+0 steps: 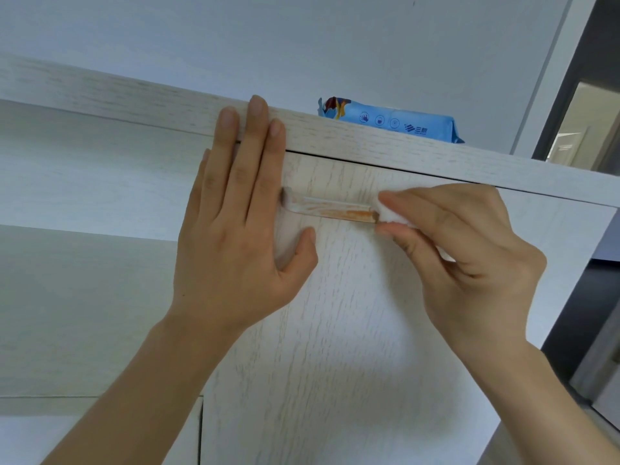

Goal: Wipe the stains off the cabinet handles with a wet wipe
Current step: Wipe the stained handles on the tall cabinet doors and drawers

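A pale wood cabinet door (352, 313) carries a horizontal bar handle (330, 209) with an orange-brown stain along its right half. My right hand (469, 256) pinches a folded white wet wipe (394, 218) around the handle's right end. My left hand (241, 216) lies flat with straight fingers on the door's upper left corner, its fingertips reaching onto the cabinet's top board, its thumb below the handle's left end.
A blue pack of wet wipes (392, 120) lies on the cabinet's top board (369, 146). Open shelves (84, 182) sit to the left of the door. A dark door frame (577, 78) stands at the right.
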Demonstrator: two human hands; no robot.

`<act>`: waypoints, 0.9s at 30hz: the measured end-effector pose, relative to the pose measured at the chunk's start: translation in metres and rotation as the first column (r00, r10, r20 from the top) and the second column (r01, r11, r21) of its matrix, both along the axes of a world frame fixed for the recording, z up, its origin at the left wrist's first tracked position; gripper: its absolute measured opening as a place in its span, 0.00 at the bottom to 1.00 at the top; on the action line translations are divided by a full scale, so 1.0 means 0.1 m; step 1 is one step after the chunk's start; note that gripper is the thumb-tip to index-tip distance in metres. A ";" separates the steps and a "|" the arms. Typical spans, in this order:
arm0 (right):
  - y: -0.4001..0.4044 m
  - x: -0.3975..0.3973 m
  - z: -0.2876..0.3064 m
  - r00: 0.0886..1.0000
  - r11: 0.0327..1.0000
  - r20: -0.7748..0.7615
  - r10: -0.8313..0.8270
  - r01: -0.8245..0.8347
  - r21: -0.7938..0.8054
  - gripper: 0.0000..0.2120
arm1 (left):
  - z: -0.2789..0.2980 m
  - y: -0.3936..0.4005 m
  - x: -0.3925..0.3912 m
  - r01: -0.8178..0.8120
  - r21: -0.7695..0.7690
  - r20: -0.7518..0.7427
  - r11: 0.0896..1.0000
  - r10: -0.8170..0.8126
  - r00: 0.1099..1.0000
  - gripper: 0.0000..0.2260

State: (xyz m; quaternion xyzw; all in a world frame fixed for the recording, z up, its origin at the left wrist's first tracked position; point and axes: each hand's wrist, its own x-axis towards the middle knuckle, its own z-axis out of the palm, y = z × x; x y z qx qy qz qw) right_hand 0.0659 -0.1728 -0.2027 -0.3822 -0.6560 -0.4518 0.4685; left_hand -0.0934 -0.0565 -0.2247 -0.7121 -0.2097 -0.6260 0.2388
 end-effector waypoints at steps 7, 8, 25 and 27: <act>0.03 -0.04 0.02 1.000 1.000 0.014 0.024 -0.024 0.011 0.08 | -0.03 0.00 0.03 -0.023 0.007 0.027 1.000 0.023 0.999 0.32; 0.05 -0.07 0.02 0.999 0.999 0.011 0.035 -0.035 0.013 0.07 | -0.03 0.00 0.03 -0.025 0.012 0.028 1.000 0.025 0.999 0.32; 0.08 -0.11 0.02 0.996 0.996 -0.012 0.092 -0.092 -0.001 0.08 | -0.03 0.01 0.01 -0.004 0.024 0.018 1.000 0.004 1.000 0.32; 0.09 -0.11 0.01 0.996 0.996 -0.011 0.086 -0.087 -0.015 0.08 | -0.02 0.01 0.01 0.004 0.021 0.013 1.000 -0.004 1.000 0.33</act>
